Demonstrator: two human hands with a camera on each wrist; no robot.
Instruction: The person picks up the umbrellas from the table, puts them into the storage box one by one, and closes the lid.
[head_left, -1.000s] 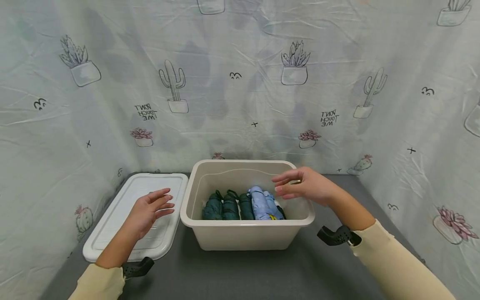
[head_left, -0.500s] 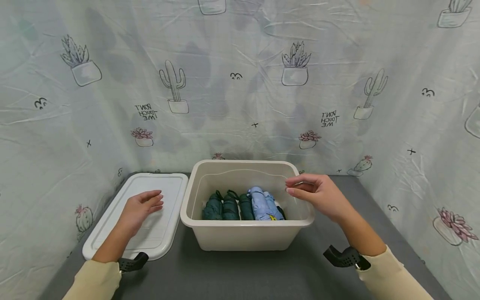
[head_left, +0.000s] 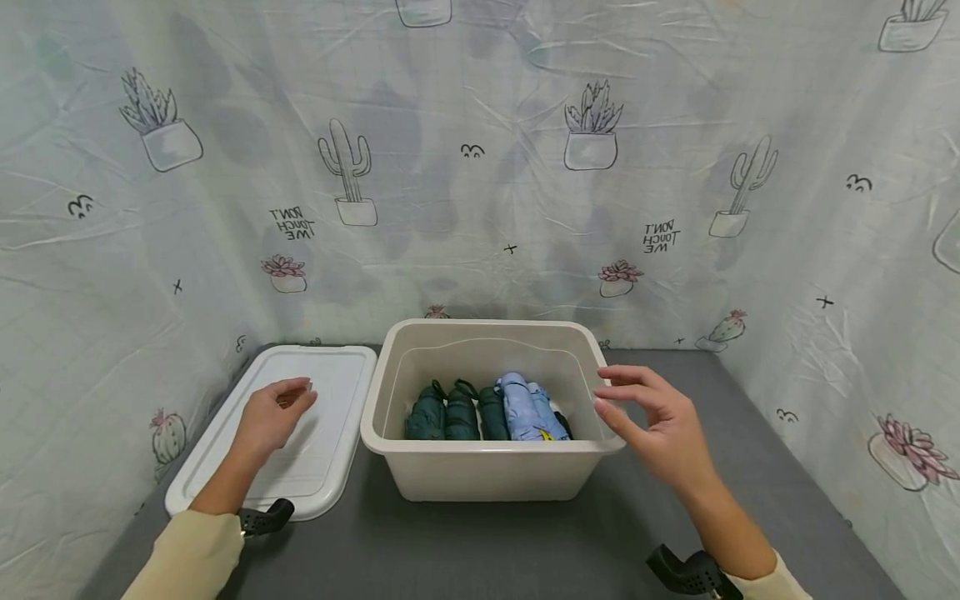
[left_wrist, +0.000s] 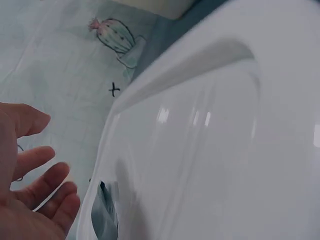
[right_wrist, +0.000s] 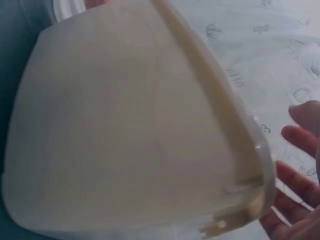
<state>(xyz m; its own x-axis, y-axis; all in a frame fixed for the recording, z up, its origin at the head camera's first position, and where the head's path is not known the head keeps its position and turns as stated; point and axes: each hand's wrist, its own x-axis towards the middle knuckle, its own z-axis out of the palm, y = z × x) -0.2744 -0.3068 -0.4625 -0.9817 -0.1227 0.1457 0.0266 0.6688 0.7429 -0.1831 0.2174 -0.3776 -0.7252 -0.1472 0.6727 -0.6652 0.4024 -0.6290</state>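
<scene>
A beige plastic storage bin (head_left: 491, 471) stands lidless in the head view. In it lie several rolled fabric bundles side by side: dark green ones (head_left: 461, 415) with small loops and pale blue ones (head_left: 521, 408). My right hand (head_left: 663, 421) is at the bin's right rim, fingers spread and bent, holding nothing; in the right wrist view its fingertips (right_wrist: 280, 170) overlap the rim corner. My left hand (head_left: 270, 417) hovers over the white lid (head_left: 330, 467), fingers loosely curved with nothing between them. The left wrist view shows that hand (left_wrist: 35, 185) beside the lid's edge.
The lid lies flat on the grey tabletop (head_left: 495, 550), left of the bin. A pale sheet (head_left: 465, 192) printed with cacti hangs behind and along both sides. Black camera mounts (head_left: 266, 518) sit on the wrists.
My right hand has moved from above the bin rightward and toward me, to its right rim. My left hand has drawn slightly left over the lid. Bin and bundles stay put.
</scene>
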